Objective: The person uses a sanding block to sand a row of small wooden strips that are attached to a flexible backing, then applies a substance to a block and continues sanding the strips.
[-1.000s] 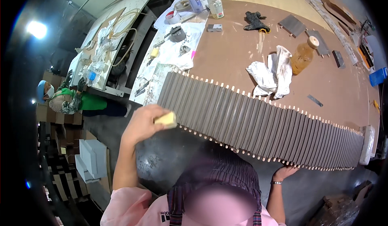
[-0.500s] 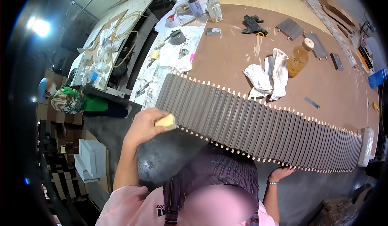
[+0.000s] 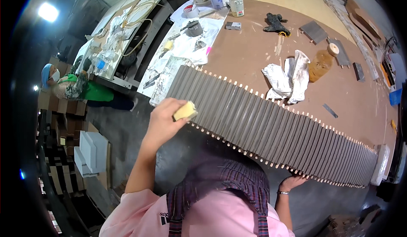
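My left hand (image 3: pixel 164 121) grips a yellow sponge (image 3: pixel 185 111) between thumb and fingers, at the left end of a long row of grey-brown wooden slats (image 3: pixel 250 122). Pale round pegs stick out from both ends of the slats, which stand side by side in a curved line along the table's near edge. My right hand (image 3: pixel 292 182) is at the near side of the row, towards its right end, touching the slats' lower edge. Its fingers are mostly hidden under the slats.
Beyond the row lie white cloths (image 3: pixel 288 78), an amber bottle (image 3: pixel 323 63), a black glove (image 3: pixel 276 24) and a small metal strip (image 3: pixel 330 110). A dark cup (image 3: pixel 194 28) stands on stained paper. At far left, a person in a green apron (image 3: pixel 95 94) is near another table.
My left hand and the sponge have moved up and to the right, over the left end of the slats. My right hand stays at the near edge. The view has shifted slightly.
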Available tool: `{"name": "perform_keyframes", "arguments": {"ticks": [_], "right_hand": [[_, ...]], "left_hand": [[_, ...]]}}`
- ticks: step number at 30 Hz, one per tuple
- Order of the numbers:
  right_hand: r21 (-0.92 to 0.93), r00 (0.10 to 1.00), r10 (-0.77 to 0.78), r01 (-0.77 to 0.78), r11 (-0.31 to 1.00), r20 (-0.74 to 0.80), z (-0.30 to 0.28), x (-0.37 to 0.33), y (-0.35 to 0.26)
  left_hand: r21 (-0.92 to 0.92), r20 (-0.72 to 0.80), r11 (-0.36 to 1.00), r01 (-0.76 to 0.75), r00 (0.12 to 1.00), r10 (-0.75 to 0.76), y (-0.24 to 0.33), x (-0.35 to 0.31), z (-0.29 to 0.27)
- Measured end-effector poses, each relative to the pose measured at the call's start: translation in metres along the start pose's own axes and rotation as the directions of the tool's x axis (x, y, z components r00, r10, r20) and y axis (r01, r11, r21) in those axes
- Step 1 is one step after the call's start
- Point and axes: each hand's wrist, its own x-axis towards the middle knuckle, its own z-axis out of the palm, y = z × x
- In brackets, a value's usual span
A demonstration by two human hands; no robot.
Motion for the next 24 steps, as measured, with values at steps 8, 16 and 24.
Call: {"name": "perform_keyframes", "arguments": {"ticks": [8,16,24], "right_hand": [[0.056,0.994,0.047,-0.042,0.998,-0.095,0.005,-0.005,0.013],[0.224,0.984,0.178,-0.173,0.959,-0.002,0.000,-0.001,0.016],[-0.002,1.000,-0.028,0.027,1.000,-0.008,-0.003,0.005,0.016]], "left_hand": [[0.112,0.182,0.993,-0.035,0.983,0.015,0.001,-0.017,-0.015],[0.165,0.251,0.979,-0.122,0.965,0.078,-0.007,-0.032,-0.013],[0.185,0.222,0.977,-0.109,0.973,0.067,0.003,-0.032,-0.007]]}}
